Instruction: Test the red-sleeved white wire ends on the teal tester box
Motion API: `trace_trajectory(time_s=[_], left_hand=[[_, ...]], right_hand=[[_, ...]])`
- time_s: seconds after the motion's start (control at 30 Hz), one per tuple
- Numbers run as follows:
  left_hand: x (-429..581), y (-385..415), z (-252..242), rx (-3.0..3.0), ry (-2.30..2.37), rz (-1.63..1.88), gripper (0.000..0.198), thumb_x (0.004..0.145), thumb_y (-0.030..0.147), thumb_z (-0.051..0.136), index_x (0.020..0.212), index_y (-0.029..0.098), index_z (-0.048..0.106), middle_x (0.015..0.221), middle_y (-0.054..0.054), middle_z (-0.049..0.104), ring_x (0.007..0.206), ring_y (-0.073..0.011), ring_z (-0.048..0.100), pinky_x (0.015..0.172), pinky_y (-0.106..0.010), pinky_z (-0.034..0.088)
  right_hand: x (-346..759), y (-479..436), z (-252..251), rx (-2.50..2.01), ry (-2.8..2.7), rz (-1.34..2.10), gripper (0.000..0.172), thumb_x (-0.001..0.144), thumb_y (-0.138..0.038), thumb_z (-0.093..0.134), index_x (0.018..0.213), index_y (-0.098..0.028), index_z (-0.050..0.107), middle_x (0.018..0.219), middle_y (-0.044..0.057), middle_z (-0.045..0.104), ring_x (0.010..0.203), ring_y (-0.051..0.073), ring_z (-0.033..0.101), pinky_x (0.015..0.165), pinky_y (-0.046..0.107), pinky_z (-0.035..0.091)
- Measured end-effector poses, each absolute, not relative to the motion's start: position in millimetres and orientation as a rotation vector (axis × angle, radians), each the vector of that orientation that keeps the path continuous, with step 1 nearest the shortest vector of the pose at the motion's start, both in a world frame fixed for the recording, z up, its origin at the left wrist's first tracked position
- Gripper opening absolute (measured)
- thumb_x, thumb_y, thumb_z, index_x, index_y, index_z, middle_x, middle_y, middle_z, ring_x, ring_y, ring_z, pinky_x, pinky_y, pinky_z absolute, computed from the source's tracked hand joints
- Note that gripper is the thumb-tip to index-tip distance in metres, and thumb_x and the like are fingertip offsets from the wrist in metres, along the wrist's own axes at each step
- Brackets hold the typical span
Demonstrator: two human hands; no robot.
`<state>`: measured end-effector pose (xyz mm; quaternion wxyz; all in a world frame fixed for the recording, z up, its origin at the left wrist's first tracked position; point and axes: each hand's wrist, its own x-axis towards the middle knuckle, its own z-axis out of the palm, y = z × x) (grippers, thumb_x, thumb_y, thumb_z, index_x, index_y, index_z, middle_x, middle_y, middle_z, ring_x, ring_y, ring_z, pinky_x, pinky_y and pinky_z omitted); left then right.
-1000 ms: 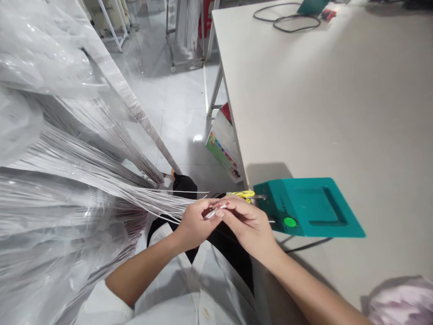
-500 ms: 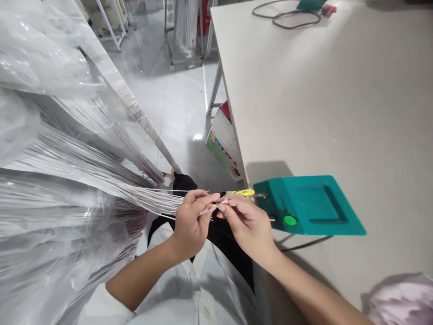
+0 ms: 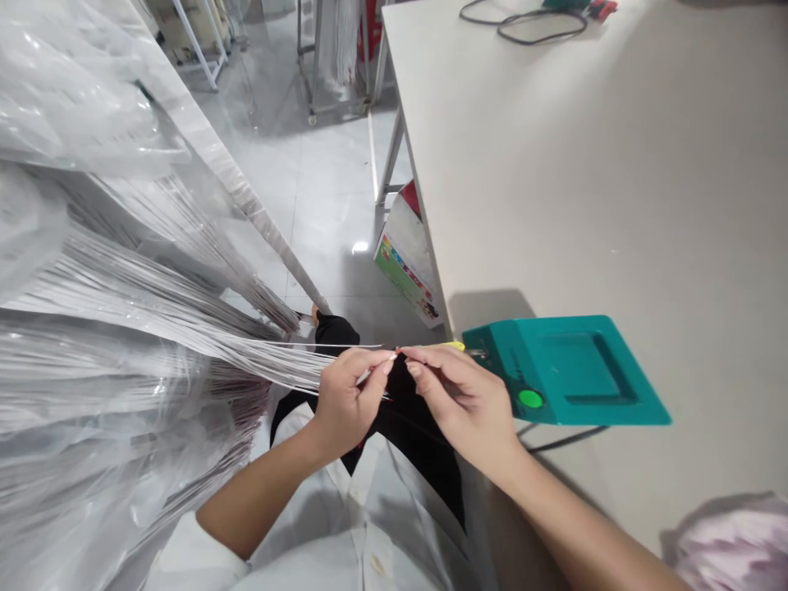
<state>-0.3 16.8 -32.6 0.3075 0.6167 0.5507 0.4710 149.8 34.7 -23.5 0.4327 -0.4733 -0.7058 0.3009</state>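
Observation:
A bundle of white cables [image 3: 271,353] runs from the left to my left hand [image 3: 348,402]. The thumb and index finger of that hand pinch the end of one white cable, where a small reddish tip [image 3: 397,351] shows. My right hand [image 3: 471,402] is closed at the same tip, its index fingertip against it; what lies between its fingers is too small to make out. Just beyond my right hand stands a teal device [image 3: 584,373] with a bright green button [image 3: 530,399]. A yellow handle [image 3: 454,345] shows partly behind my right fingers.
The pale table [image 3: 554,180] fills the right side, with a black cord [image 3: 542,37] at its far end and a pinkish cloth [image 3: 739,542] near me. Plastic-wrapped cable bundles [image 3: 92,394] hang at left beside a slanting rail [image 3: 240,189]. A printed box [image 3: 406,263] is under the table edge.
My right hand has shifted slightly right, and its thumb has drawn away from my left fingers. The yellow handle is now more covered by my right hand.

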Motion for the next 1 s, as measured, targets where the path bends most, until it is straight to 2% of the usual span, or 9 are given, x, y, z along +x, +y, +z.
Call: trace_trajectory(time_s=[0.13,0.3,0.53,0.73,0.9,1.0], left_hand=[[2,14,-34,1.655,1.44,1.197,0.016,0.082,0.019,0.055,0.091,0.018,0.068,0.082,-0.006,0.068,0.07,-0.0126,0.062,0.059,-0.022,0.049],[2,13,-35,1.666,1.462,1.157,0.014,0.082,0.018,0.056,0.088,0.018,0.069,0.08,-0.006,0.068,0.072,-0.0133,0.061,0.066,-0.025,0.049],[7,11,-30,1.375,1.421,1.153,0.016,0.084,0.024,0.053,0.079,0.017,0.067,0.076,-0.004,0.068,0.071,-0.014,0.061,0.068,-0.025,0.047],[11,7,-28,1.17,1.404,1.11,0.021,0.085,0.028,0.051,0.073,0.015,0.064,0.07,-0.004,0.065,0.068,-0.0136,0.059,0.068,-0.025,0.046],[12,7,-29,1.025,1.332,1.123,0.014,0.083,0.027,0.054,0.088,0.016,0.061,0.066,0.0,0.062,0.064,-0.0119,0.058,0.067,-0.024,0.047],[10,10,-28,1.008,1.356,1.104,0.011,0.081,0.027,0.056,0.082,0.016,0.059,0.064,0.001,0.06,0.063,-0.0111,0.057,0.065,-0.023,0.046]], right_hand=[[150,36,-23,-1.166,-1.659,0.85,0.01,0.081,-0.018,0.059,0.085,-0.021,0.067,0.08,0.005,0.068,0.073,0.016,0.063,0.059,0.027,0.053],[147,35,-26,-1.176,-1.622,0.855,0.006,0.077,-0.018,0.062,0.08,-0.021,0.066,0.075,0.004,0.067,0.067,0.015,0.062,0.054,0.025,0.051],[145,32,-24,-1.186,-1.599,0.907,0.008,0.081,-0.018,0.058,0.08,-0.021,0.065,0.074,0.002,0.065,0.067,0.014,0.06,0.061,0.027,0.05],[144,33,-22,-1.166,-1.579,0.987,0.009,0.082,-0.019,0.057,0.078,-0.02,0.065,0.069,0.001,0.062,0.062,0.013,0.059,0.056,0.026,0.049],[145,35,-22,-1.182,-1.607,0.89,0.008,0.079,-0.019,0.058,0.073,-0.019,0.064,0.067,0.002,0.063,0.058,0.013,0.058,0.051,0.025,0.047],[150,38,-23,-1.168,-1.727,0.783,0.007,0.079,-0.019,0.058,0.075,-0.02,0.064,0.07,0.003,0.065,0.062,0.014,0.059,0.056,0.026,0.049]])
